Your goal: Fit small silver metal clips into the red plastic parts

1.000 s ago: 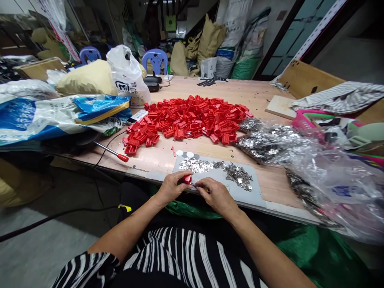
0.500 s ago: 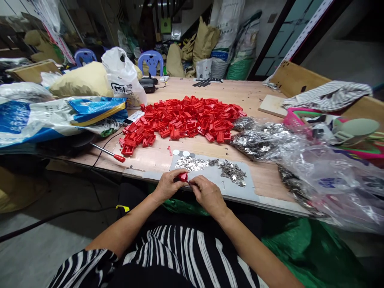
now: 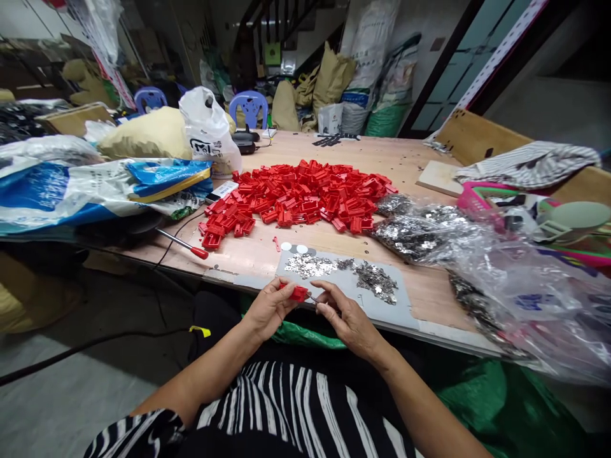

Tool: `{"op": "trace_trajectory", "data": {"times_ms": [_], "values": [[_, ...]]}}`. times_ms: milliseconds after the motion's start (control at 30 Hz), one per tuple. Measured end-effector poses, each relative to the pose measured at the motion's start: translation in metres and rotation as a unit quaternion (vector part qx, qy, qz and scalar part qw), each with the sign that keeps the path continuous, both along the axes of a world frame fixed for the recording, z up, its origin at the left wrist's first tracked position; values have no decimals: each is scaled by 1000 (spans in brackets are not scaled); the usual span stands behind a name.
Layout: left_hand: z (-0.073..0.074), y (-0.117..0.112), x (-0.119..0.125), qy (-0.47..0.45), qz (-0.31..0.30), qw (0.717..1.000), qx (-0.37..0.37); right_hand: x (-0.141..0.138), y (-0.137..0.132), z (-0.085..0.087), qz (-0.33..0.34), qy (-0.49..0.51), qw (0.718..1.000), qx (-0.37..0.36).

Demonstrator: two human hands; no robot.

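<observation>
While your left hand pinches one red case at the near edge of the tabletop, your right hand has a thin metal rod between thumb and forefinger. The left fingers are closed on the case; the right ones grip the rod lightly, its tip at the case's right end, though whether it goes inside is too small to tell.

As far as the view shows, this single case is the one being worked on, and it looks unfinished. A broad heap of red cases spreads across the middle of the tabletop, well back from its near edge. You can't tell from here which of those are done and which are left.

Plenty of metal remains: bright metal pieces and darker metal pieces lie loose on the grey sheet along the near edge, and clear bags toward the tabletop's right edge hold many more.
</observation>
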State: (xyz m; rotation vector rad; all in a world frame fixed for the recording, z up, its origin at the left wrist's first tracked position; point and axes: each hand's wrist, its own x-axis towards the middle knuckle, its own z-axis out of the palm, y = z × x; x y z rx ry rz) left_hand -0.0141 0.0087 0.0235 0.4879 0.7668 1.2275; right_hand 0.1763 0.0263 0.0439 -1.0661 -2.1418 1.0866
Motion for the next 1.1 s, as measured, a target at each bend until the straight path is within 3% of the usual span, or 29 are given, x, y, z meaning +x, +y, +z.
{"op": "trace_trajectory", "data": {"times_ms": [267, 433, 700, 933, 1100], "values": [[-2, -6, 5, -134, -24, 987, -86, -2, -2, 4, 5, -43, 999, 24], [0, -8, 9, -155, -19, 981, -119, -2, -2, 2, 1, -20, 999, 37], [-4, -11, 13, -168, -39, 978, -121, -3, -1, -9, -65, 26, 996, 52], [-34, -19, 11, -100, -62, 966, -229, 12, 2, -13, -112, -39, 993, 13], [-53, -17, 10, -45, -97, 946, -307, 27, 11, -14, -178, -76, 980, 53]]}}
